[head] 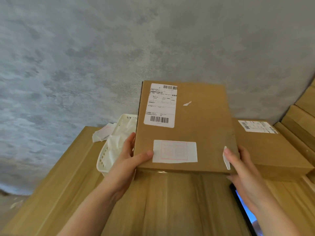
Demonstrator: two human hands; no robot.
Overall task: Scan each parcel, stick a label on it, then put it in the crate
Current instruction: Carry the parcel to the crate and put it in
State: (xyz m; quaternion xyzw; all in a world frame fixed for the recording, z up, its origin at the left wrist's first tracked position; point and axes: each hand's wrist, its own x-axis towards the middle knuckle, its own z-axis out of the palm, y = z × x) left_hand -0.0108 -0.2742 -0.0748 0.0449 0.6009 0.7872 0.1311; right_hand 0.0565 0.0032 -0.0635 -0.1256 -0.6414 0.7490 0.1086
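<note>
Left hand (127, 160) grips flat cardboard parcel (196, 126) at its near-left corner, thumb on top; right hand (245, 169) grips near-right edge w/ a peeled white strip. Parcel held above wood table (163, 205), white slotted basket (109, 155) just left, 2nd box (272, 150) right.

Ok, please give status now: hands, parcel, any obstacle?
Left hand and right hand grip parcel by its edges. Label is on. White basket sits left; nothing blocks.
</note>
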